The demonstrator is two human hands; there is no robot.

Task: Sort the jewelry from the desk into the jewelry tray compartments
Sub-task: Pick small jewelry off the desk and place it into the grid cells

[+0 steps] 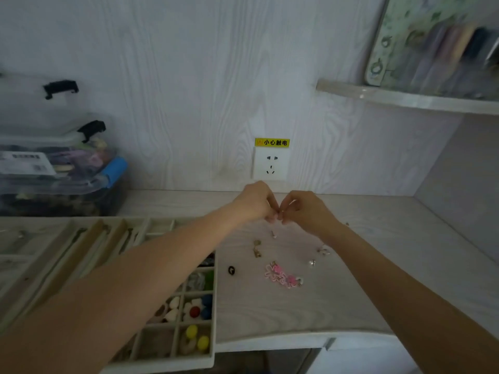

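My left hand (258, 202) and my right hand (305, 211) meet above the back of the desk, fingertips together, both pinching one tiny piece of jewelry (280, 211) between them; the piece is too small to make out. A small silver piece (274, 234) lies on the desk just below the hands. Loose on the desk lie a brass charm (256, 248), a black ring (231, 270), a pink flower piece (282, 276) and two silver earrings (324, 250) (312, 262). The beige jewelry tray (213, 319) sits at the left, partly under my left forearm; its small compartments hold colourful flower and ball pieces.
Clear plastic storage boxes (54, 168) stand stacked at the back left. A wall socket (270, 164) with a yellow warning label sits behind my hands. A shelf (405, 98) with a patterned case juts out at the upper right. The desk's front edge (297, 338) runs below the jewelry.
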